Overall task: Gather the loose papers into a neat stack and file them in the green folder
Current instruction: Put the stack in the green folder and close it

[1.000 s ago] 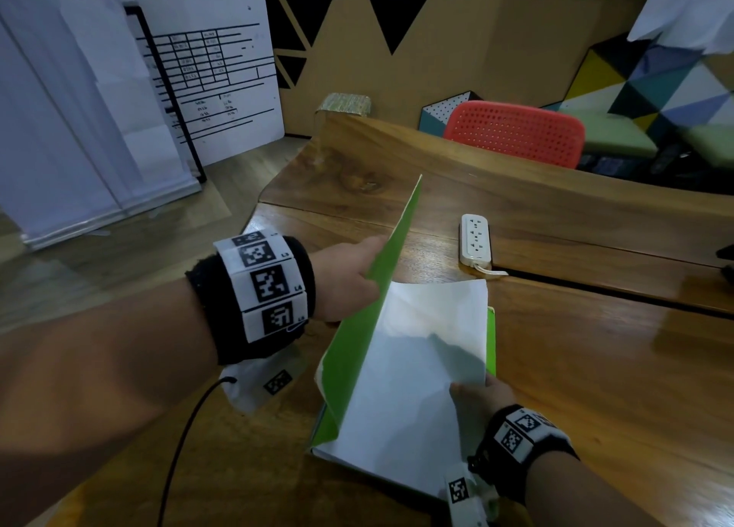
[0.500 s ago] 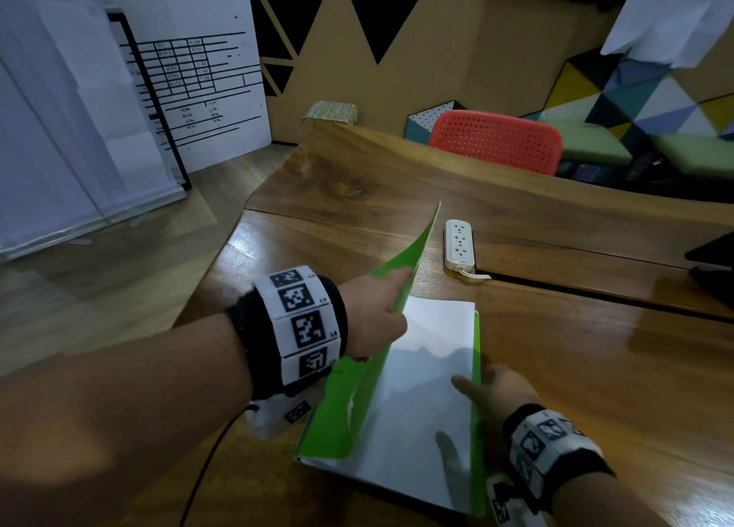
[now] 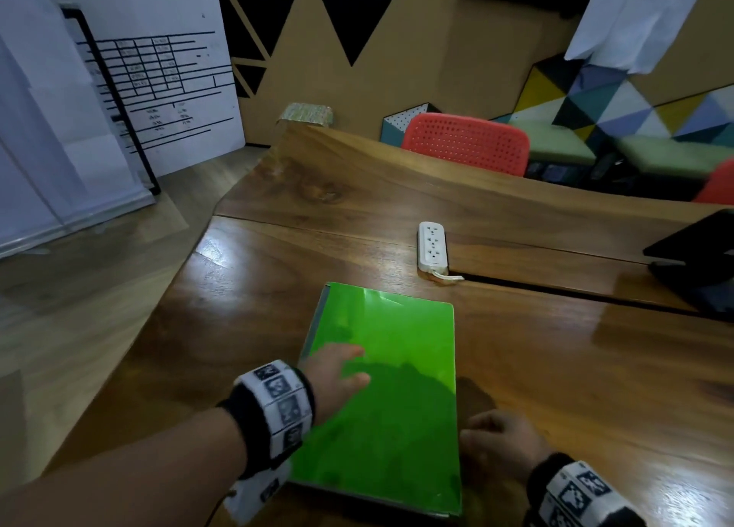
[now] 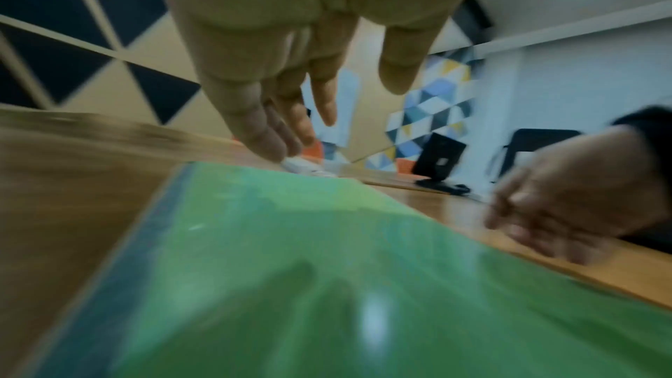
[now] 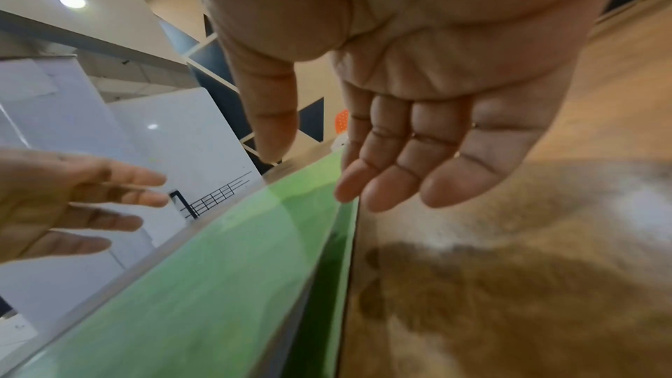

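The green folder (image 3: 389,391) lies flat on the wooden table (image 3: 556,367) with its cover down, and no paper shows outside it. My left hand (image 3: 337,371) hovers over the folder's left half with straight, spread fingers; the left wrist view shows those fingers (image 4: 265,114) above the green cover (image 4: 291,283), not touching. My right hand (image 3: 496,443) sits beside the folder's right edge, empty, its fingers loosely bent. The right wrist view shows the right fingers (image 5: 418,160) relaxed just above the folder's edge (image 5: 341,240).
A white power strip (image 3: 433,246) lies beyond the folder beside a slot in the table. A dark laptop or stand (image 3: 699,264) sits at the far right. Red chairs (image 3: 468,143) stand behind the table. The table's left edge is near the folder.
The left hand has let the raised green cover drop over the white papers and now hovers above it. The right hand has come off the papers to the folder's right side.
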`<state>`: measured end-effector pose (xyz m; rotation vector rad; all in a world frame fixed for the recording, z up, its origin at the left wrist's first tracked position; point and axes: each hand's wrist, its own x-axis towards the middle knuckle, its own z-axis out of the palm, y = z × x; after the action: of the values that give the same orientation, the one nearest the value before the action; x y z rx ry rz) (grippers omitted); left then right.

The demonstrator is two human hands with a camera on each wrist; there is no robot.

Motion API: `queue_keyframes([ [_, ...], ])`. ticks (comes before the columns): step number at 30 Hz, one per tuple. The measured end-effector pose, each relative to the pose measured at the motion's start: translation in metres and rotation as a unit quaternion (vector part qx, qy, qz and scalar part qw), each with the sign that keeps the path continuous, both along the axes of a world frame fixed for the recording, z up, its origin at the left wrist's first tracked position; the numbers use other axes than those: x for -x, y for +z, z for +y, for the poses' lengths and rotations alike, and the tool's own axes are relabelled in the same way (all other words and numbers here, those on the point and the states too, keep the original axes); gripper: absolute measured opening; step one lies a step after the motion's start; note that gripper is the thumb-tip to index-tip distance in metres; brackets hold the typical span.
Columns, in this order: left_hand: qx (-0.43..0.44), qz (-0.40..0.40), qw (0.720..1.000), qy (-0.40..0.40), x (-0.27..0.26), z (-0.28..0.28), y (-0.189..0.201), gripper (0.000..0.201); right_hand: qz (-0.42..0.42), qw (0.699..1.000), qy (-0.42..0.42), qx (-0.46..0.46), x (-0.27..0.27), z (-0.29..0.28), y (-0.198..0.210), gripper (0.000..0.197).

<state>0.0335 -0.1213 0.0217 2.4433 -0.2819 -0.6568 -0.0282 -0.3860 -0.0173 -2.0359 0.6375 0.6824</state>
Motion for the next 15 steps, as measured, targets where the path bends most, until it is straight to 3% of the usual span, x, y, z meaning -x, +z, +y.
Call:
queue_keyframes([
  [2,-0.037,-0.03,0.993,0.112,-0.011,0.022,-0.017,0.051,-0.001,1.0,-0.012,0.016,0.004,0.002,-0.016,0.02],
  [4,-0.077,0.009,0.982,0.171,-0.017,0.04,-0.027,0.05,0.004,0.999,-0.026,0.029,0.007,0.007,-0.025,0.017],
  [8,-0.105,0.09,0.975,0.173,-0.016,0.05,-0.04,0.045,0.024,0.998,-0.036,0.052,0.008,0.011,-0.032,0.018],
  [13,-0.087,0.082,0.978,0.168,-0.003,0.04,-0.051,0.044,0.033,0.995,-0.012,0.097,0.01,0.02,-0.029,0.03],
  [15,-0.088,0.077,0.977,0.177,0.001,0.035,-0.049,0.045,0.033,0.996,-0.027,0.08,0.009,0.025,-0.029,0.017],
])
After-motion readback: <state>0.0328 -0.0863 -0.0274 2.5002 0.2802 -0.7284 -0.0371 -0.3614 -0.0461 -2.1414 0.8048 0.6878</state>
